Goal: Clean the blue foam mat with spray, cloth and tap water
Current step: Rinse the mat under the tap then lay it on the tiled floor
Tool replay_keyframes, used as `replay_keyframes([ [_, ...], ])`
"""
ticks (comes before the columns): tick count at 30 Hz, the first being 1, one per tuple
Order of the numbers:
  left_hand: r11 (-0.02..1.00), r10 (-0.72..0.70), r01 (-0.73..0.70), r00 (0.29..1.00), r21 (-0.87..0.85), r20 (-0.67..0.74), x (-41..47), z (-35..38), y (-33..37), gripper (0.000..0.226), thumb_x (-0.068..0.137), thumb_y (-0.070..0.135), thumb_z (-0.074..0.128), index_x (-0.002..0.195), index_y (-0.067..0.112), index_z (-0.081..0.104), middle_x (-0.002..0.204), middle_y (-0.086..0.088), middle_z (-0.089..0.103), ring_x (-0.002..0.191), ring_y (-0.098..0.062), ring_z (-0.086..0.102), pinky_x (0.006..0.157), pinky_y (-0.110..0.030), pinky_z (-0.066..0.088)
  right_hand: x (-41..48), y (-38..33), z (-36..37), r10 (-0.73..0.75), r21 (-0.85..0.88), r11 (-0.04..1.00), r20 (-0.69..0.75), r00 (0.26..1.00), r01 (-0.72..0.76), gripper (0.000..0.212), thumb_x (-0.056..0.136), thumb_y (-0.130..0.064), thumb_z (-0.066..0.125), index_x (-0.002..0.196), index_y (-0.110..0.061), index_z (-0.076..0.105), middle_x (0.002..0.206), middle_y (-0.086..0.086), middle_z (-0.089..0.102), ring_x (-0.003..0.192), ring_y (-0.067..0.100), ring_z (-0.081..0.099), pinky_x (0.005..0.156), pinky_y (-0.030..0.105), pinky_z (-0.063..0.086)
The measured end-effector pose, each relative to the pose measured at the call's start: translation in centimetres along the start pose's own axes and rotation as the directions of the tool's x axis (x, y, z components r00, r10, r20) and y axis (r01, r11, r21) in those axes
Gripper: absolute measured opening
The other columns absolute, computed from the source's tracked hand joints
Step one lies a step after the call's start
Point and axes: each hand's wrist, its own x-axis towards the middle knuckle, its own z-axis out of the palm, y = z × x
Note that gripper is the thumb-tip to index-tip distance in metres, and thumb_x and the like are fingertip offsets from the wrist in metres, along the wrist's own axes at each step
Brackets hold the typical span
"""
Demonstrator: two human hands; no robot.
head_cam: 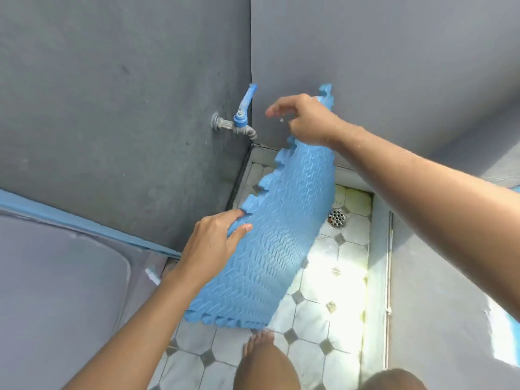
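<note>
Where our bare knee (267, 367) fills the bottom edge of the frame, our toes (257, 340) rest on the white tiled floor (309, 347), just beside the lower edge of the blue foam mat (275, 243). We hold the mat on end at the centre of the frame, its ribbed face toward us and its bottom notched edge down at the tiles. It leans up and to the right, toward the corner of the grey walls (112, 94).

Our left hand (213, 243), left of centre, grips the mat's toothed left edge, with the thumb laid on the ribbed face and the fingers wrapped behind the edge. To the right of the mat, a round metal drain (337, 218) sits in the wet tiles.

Higher, above centre, our right hand (306, 119) lies across the front of the mat's upper part. Its fingers are loosely curled and point left, with nothing between them; whether the palm presses the foam we cannot tell. Just left of those fingers, the tap (239, 122) juts from the wall, its blue lever tilted upward.
</note>
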Motion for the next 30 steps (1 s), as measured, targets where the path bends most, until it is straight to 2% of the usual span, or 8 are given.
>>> replay_keyframes([
  [3,1.000,0.019,-0.018,0.997,-0.009,0.072,-1.9,-3.9,3.2,0.024,0.094,0.028,0.072,0.113,0.015,0.076,0.099,0.002,0.078,0.086,-0.021,0.071,0.071,-0.015,0.037,-4.9,0.1,-3.6,0.033,-0.344,0.939,0.164,0.986,0.026,0.069,0.076,0.007,0.048,0.131,-0.034,0.063,0.130,-0.004,0.065,0.131,0.023,0.050,0.113,0.053,0.034],
  [7,0.998,0.031,-0.024,0.988,-0.051,0.148,-5.5,-11.4,7.4,0.022,0.092,0.030,0.072,0.111,0.021,0.077,0.102,0.007,0.078,0.088,-0.017,0.072,0.075,-0.017,0.044,-11.4,-1.3,-8.9,0.017,-0.627,0.764,0.252,0.968,0.150,0.078,0.072,0.001,0.059,0.140,-0.035,0.050,0.144,-0.011,0.048,0.145,0.024,0.030,0.115,0.071,0.009],
  [11,1.000,-0.016,0.019,0.990,-0.022,0.141,-9.7,-18.2,10.7,0.033,0.089,0.051,0.059,0.109,0.029,0.074,0.097,0.009,0.077,0.083,-0.013,0.070,0.073,-0.028,0.050,-15.5,-5.6,-13.7,-0.055,-0.580,0.803,0.160,0.986,0.139,0.077,0.079,-0.009,0.072,0.147,-0.034,0.046,0.139,-0.006,0.053,0.132,0.024,0.046,0.118,0.068,0.010],
  [14,0.998,-0.047,0.053,0.990,-0.041,0.131,-12.9,-21.4,12.6,0.034,0.087,0.049,0.063,0.104,0.022,0.078,0.094,0.008,0.078,0.081,-0.008,0.066,0.071,-0.016,0.046,-16.9,-7.1,-16.2,-0.101,-0.592,0.793,0.110,0.989,0.147,0.065,0.080,-0.031,0.082,0.139,-0.033,0.057,0.134,-0.004,0.060,0.128,0.023,0.052,0.116,0.068,0.012],
  [19,0.932,-0.330,0.345,0.935,-0.112,0.132,-21.8,-24.5,12.6,0.034,0.080,0.053,0.070,0.110,0.036,0.073,0.102,0.022,0.076,0.088,0.002,0.070,0.082,-0.019,0.051,-18.4,-12.9,-14.9,-0.079,-0.555,0.745,0.477,0.875,0.370,0.034,0.085,-0.047,0.074,0.117,-0.037,0.070,0.114,-0.012,0.069,0.116,0.016,0.061,0.115,0.045,0.023],
  [22,0.851,-0.503,0.509,0.860,-0.126,0.084,-29.2,-25.4,12.8,0.032,0.079,0.051,0.073,0.104,0.031,0.079,0.099,0.028,0.072,0.090,0.006,0.067,0.086,-0.015,0.050,-19.3,-17.2,-11.6,-0.145,-0.450,0.728,0.636,0.758,0.518,0.033,0.088,-0.046,0.072,0.119,-0.038,0.070,0.116,-0.012,0.069,0.110,0.014,0.063,0.088,0.026,0.040],
  [25,0.723,-0.674,0.659,0.738,-0.207,-0.002,-38.1,-25.4,13.8,0.027,0.079,0.054,0.072,0.099,0.037,0.078,0.096,0.022,0.075,0.088,0.004,0.069,0.084,-0.023,0.053,-21.0,-22.0,-6.5,-0.255,-0.341,0.670,0.729,0.635,0.660,0.028,0.085,-0.044,0.075,0.112,-0.037,0.073,0.107,-0.012,0.070,0.103,0.017,0.065,0.084,0.028,0.044],
  [30,0.387,-0.919,0.834,0.386,-0.393,-0.085,-52.6,-23.6,17.6,0.019,0.087,0.039,0.077,0.097,0.053,0.067,0.104,0.024,0.073,0.099,0.003,0.065,0.091,-0.020,0.049,-27.0,-32.3,2.8,-0.404,-0.167,0.518,0.816,0.413,0.839,0.022,0.085,-0.036,0.077,0.107,-0.034,0.075,0.094,-0.011,0.068,0.093,0.019,0.067,0.072,0.028,0.042],
])
